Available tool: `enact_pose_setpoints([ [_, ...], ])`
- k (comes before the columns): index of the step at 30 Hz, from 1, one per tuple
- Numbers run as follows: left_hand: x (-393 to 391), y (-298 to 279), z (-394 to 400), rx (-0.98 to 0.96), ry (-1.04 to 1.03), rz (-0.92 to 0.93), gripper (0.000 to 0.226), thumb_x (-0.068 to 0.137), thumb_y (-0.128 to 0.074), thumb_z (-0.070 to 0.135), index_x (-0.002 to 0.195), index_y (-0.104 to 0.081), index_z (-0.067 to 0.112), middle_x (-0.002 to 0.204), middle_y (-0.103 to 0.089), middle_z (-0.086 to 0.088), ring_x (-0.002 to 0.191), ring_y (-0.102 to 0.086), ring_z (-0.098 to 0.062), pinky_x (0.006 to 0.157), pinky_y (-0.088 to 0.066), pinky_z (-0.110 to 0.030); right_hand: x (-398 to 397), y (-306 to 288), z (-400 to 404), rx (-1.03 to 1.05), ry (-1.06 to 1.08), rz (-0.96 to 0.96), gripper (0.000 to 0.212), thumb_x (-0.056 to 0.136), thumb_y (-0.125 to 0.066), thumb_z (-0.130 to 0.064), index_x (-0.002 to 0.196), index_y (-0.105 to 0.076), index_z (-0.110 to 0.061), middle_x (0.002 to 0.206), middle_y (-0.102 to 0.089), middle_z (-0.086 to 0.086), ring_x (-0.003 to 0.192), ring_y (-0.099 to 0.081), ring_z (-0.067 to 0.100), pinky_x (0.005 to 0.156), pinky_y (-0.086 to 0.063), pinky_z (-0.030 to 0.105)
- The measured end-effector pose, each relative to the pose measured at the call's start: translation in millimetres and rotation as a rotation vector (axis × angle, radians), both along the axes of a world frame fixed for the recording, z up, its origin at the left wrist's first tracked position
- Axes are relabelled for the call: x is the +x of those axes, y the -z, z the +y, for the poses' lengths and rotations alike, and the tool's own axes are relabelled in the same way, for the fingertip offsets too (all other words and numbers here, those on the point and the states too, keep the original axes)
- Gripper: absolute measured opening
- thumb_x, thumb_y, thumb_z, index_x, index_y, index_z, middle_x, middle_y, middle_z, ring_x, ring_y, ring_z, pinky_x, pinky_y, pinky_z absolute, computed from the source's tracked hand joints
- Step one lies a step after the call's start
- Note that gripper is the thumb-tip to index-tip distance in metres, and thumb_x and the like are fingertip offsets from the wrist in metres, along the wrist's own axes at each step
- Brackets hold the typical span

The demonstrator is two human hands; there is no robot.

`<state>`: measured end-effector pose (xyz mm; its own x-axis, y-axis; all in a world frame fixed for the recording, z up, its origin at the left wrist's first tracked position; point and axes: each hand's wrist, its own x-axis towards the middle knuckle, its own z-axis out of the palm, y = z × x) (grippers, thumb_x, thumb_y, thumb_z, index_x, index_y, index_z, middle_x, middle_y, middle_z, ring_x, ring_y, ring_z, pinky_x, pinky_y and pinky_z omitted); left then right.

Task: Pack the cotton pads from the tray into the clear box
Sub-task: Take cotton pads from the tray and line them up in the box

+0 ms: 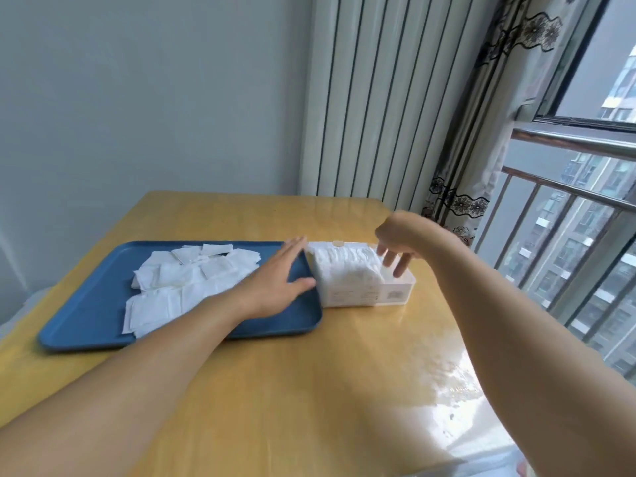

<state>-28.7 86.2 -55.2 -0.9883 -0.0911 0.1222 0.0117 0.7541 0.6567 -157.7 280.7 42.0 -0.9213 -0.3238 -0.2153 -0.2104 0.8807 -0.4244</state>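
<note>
Your left hand (275, 284) lies flat with straight fingers over the right end of the blue tray (86, 325), its fingertips by the clear box (361, 280). Your right hand (401, 242) hangs over the box's right end, fingers pointing down, holding nothing. Loose cotton pads (186, 280) fill the tray. More pads (344, 266) stand packed inside the box.

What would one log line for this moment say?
stage: packing | left hand: flat against clear box | right hand: fingers dipped into box's empty end | cotton pads: many on tray
</note>
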Motion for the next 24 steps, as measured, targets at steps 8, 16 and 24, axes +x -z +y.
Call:
enact_pose_setpoints([
  [8, 41, 23, -119, -0.330, -0.597, -0.363, 0.076, 0.098, -0.030, 0.071, 0.162, -0.012, 0.034, 0.172, 0.001, 0.002, 0.157, 0.013, -0.029, 0.120, 0.000, -0.066, 55, 36, -134, -0.047, -0.478, 0.150, 0.030, 0.099, -0.050, -0.010, 0.122, -0.069, -0.014, 0.115, -0.072, 0.009, 0.093, -0.070, 0.026, 0.078, -0.057, 0.033],
  [16, 48, 40, -128, -0.211, -0.236, -0.200, 0.073, 0.090, -0.042, 0.076, 0.154, -0.036, 0.042, 0.164, -0.025, 0.021, 0.150, -0.024, -0.003, 0.126, -0.011, -0.043, 34, 90, -192, 0.049, -0.504, 0.150, 0.059, 0.106, -0.045, -0.042, 0.158, -0.030, -0.019, 0.158, -0.040, 0.009, 0.146, -0.033, 0.031, 0.114, -0.030, 0.035],
  [24, 45, 45, -128, -0.261, -0.272, -0.106, 0.057, 0.095, -0.045, 0.067, 0.145, -0.047, 0.039, 0.157, -0.038, 0.019, 0.148, -0.028, -0.005, 0.126, -0.008, -0.042, 15, 92, -214, 0.190, -0.411, 0.206, 0.038, 0.098, -0.058, -0.030, 0.132, -0.061, -0.013, 0.129, -0.064, 0.008, 0.115, -0.061, 0.029, 0.092, -0.052, 0.037],
])
